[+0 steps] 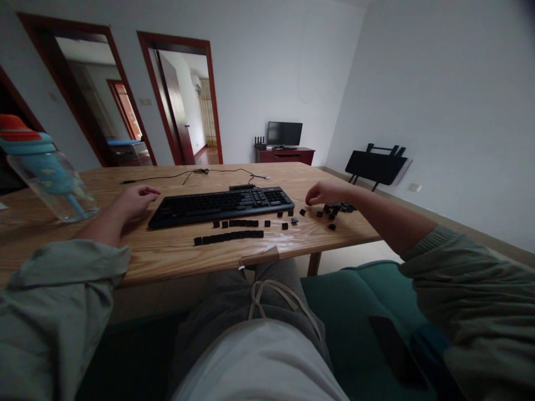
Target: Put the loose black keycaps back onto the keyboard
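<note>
A black keyboard (217, 205) lies across the wooden table. Just off its left end rests my left hand (136, 201), empty, with its fingers loosely stretched out. To the right of the keyboard, my right hand (326, 193) reaches down to the tabletop, its fingertips pinched on a small black keycap (308, 204). A pile of loose black keycaps (340, 207) lies beside and partly behind that hand. In front of the keyboard, keycaps form two rows, a nearer row (229, 238) and a shorter one (243, 223). A few single keycaps (285, 226) lie to their right.
A clear water bottle (54, 184) with a red and blue lid stands at the table's left. A thin black cable (167, 177) runs behind the keyboard. Near the front edge lies a small brown flat piece (261, 256). A dark phone-like slab (397, 351) rests on the green seat (355, 295).
</note>
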The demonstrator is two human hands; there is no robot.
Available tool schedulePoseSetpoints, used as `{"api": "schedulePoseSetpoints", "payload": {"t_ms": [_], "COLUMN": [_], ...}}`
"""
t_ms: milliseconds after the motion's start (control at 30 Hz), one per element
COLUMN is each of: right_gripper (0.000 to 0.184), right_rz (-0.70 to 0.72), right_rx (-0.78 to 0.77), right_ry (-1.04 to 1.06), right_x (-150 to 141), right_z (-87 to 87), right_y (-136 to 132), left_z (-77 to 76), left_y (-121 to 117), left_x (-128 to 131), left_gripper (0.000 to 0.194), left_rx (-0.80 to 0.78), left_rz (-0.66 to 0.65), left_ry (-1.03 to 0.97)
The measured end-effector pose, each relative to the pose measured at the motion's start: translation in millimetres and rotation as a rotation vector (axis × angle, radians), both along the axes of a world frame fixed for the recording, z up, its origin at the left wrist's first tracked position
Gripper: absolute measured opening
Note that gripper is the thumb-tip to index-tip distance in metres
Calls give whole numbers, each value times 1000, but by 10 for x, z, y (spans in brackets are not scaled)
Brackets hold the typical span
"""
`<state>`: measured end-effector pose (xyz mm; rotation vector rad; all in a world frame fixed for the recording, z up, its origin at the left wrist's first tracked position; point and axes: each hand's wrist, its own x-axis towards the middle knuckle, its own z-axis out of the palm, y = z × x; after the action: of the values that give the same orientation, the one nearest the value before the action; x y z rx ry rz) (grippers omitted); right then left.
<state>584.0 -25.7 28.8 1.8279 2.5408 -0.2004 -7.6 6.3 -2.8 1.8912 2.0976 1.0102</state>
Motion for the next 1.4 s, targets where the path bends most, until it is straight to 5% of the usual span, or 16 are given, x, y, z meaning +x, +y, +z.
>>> {"api": "schedulePoseSetpoints", "payload": {"t_ms": [567,900,1067,1200,1400], "right_gripper": [31,30,27,26,31], "right_rz": [-24,13,4,17,202], "right_rx": [-32,-59,-31,91,247], "right_ry": [36,32,-39,14,380], "right_x": [161,126,92,-122,-902], "right_z": [-111,40,-37,35,250], "right_y": [214,62,29,-64,-598], "left_z": [25,62,54,59,69], "left_y": [-34,-96,-117,-159,-149], "left_x": [42,106,112,151,171], "left_gripper": [37,33,29,31,24], "left_rx": [-11,-4,14,5,37], "left_rz": [1,-5,-9,-8,-11], "left_ry": [-17,-14,-45,-66,-84]}}
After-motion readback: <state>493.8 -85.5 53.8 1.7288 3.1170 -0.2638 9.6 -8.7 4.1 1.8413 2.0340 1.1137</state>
